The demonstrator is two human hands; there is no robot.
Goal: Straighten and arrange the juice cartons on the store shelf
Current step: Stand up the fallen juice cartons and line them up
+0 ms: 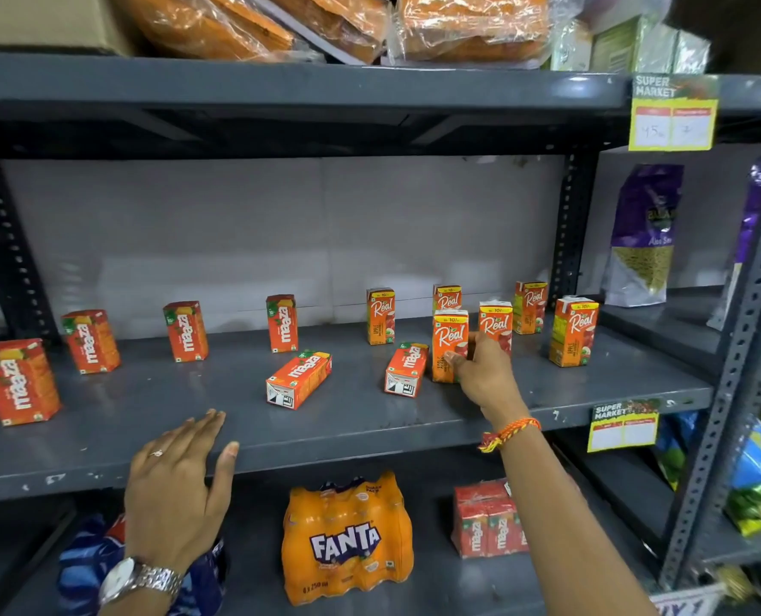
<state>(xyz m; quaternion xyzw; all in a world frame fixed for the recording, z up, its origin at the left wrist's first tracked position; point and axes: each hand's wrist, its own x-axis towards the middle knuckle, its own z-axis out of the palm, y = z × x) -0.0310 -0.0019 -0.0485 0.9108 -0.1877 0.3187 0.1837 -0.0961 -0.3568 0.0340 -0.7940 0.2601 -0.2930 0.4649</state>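
My right hand (481, 371), right of the middle of the frame, is wrapped around a small orange Real apple juice carton (449, 344) that stands upright on the grey metal shelf (325, 433). My fingers are curled on its front and my thumb is at its back, so my hand is closed on it. Just left of it, a small orange Maaza carton (406, 369) lies flat on its side, and another fallen Maaza carton (299, 379) lies flat nearer the middle. Behind my hand, five more Real cartons stand up: one (495, 324) close by, one (446, 297) farther back, one (380, 315) to the left, one (530, 307) at the back right, and one (573, 331) at the far right. Four Maaza cartons stand in a loose line going left: (282, 323), (185, 331), (90, 341) and (17, 381). My left hand (178, 486) is at the lower left of the frame, flat and open on the shelf's front edge, holding nothing. On the shelf below sit an orange Fanta bottle pack (347, 537) and a red pack of Maaza (487, 517).
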